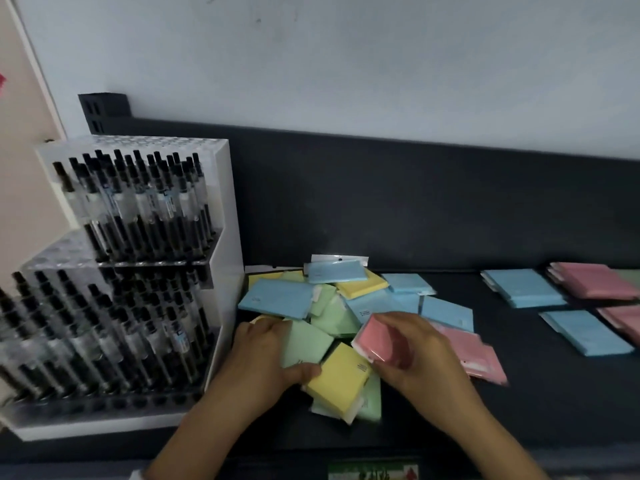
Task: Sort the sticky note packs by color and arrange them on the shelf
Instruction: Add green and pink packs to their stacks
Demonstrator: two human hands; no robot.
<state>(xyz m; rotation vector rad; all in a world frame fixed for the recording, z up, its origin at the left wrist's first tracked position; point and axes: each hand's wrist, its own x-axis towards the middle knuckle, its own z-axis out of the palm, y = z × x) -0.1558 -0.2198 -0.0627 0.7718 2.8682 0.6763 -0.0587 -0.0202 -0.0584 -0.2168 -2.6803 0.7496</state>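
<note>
Holding the pink plastic-wrapped sticky note pack [377, 341] just above the pile, your right hand [415, 355] has its fingers curled over the pack's far edge and its thumb underneath, so the pack is free of the others and, I would judge, ready to travel. Your left hand [266, 358] spans the pale green pack [306, 344] at the near left of the mixed heap of blue, green and yellow packs [277, 297], fingers along its upper edge and thumb at its lower corner touching the yellow pack [341, 375]. That grip probably steadies the slippery pile while you draw one colour out. The heap sits on the dark shelf [519, 375], hard against the white tiered pen display rack [138, 237], which stops it spreading leftwards. A few loose pink packs [478, 355] lie just right of your right hand, seemingly pulled aside as a first sort. Well apart on the right, flat blue stacks [523, 289] and pink stacks [592, 280] lie side by side in separate groups, so the pink in your hand likely belongs there. Green and yellow have no clear group of their own yet, so much sorting remains.
</note>
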